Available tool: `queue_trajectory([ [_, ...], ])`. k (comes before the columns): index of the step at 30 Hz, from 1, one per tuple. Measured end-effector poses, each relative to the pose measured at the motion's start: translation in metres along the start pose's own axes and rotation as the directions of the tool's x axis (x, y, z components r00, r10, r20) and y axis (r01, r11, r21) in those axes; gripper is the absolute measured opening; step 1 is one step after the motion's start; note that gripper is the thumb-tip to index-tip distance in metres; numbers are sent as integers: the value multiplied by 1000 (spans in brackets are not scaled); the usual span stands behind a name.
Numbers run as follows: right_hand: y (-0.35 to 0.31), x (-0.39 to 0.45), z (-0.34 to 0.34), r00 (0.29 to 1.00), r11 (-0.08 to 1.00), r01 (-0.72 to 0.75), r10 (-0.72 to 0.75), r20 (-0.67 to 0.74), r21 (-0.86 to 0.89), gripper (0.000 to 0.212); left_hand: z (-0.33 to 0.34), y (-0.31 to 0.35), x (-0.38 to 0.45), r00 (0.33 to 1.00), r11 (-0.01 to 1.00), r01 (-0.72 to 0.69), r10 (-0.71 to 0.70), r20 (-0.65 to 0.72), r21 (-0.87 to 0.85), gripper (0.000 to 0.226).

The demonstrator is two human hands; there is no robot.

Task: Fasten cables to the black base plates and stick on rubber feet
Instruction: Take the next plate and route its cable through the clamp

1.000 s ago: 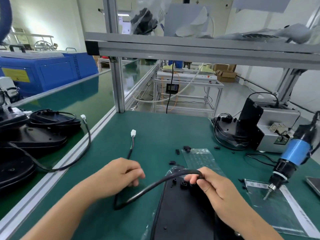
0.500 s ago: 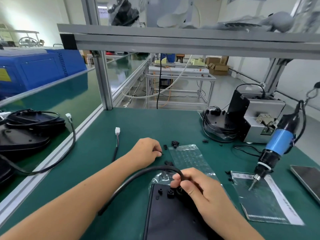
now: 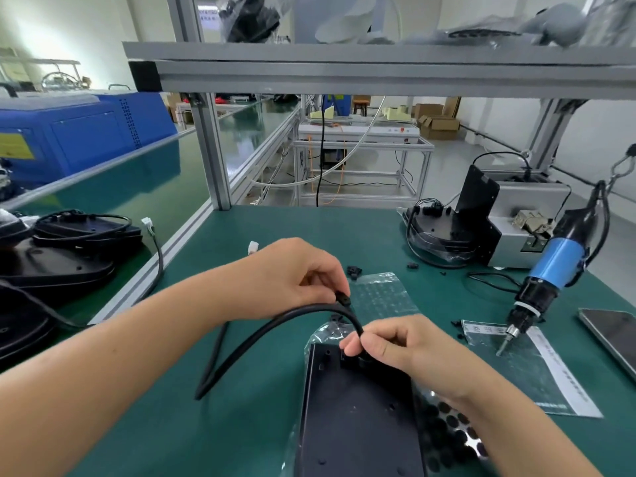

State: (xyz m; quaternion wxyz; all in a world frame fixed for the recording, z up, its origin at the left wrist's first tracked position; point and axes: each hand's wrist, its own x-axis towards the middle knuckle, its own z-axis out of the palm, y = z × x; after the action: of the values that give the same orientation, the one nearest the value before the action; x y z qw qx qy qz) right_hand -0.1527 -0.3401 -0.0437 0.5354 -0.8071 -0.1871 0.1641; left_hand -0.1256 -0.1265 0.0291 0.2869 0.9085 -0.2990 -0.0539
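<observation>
On the far left of the green surface (image 3: pixel 241 425), a stack of finished base plates (image 3: pixel 62 266) with their cables lies untouched. The left hand (image 3: pixel 285 280), which half a second ago was reaching out among the small black parts scattered on the surface, has come back toward the work with one of them: its grip is now pinched on a small black cable clip (image 3: pixel 343 299), held just above the arching black cable (image 3: pixel 275 330). A second ago that hand was holding the cable itself, so the cable's loose run now sags to the surface on its own, its white connector (image 3: pixel 253 247) lying beyond the left hand. The right hand (image 3: pixel 395 349) has not let go; its grip stays clamped on the cable where it meets the top end of the black base plate (image 3: pixel 354 418). This suggests the clip is about to be set over the cable. The sheet of rubber feet (image 3: pixel 454 432) waits beside the plate, and the electric screwdriver (image 3: pixel 547 277) hangs unused at right.
</observation>
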Motion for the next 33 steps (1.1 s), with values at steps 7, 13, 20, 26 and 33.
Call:
queue_trajectory([
  [7,-10,4,12,998,997,-37,32,-62,-75,34,-33,16,2,997,983,62,-68,28,170,13],
  [13,-8,-3,18,980,991,77,-95,-176,-110,12,-3,35,-12,990,924,-127,141,-12,360,9],
  [20,-12,-22,27,661,828,424,-560,-500,-367,11,19,31,-20,981,951,-108,149,-122,290,7],
  [26,-19,-21,31,692,898,428,-397,-603,-99,24,23,31,-19,970,985,-35,-8,-245,-171,7],
  [33,-25,-12,33,793,807,467,-203,-575,360,18,15,22,-20,982,891,-106,24,-187,-441,23],
])
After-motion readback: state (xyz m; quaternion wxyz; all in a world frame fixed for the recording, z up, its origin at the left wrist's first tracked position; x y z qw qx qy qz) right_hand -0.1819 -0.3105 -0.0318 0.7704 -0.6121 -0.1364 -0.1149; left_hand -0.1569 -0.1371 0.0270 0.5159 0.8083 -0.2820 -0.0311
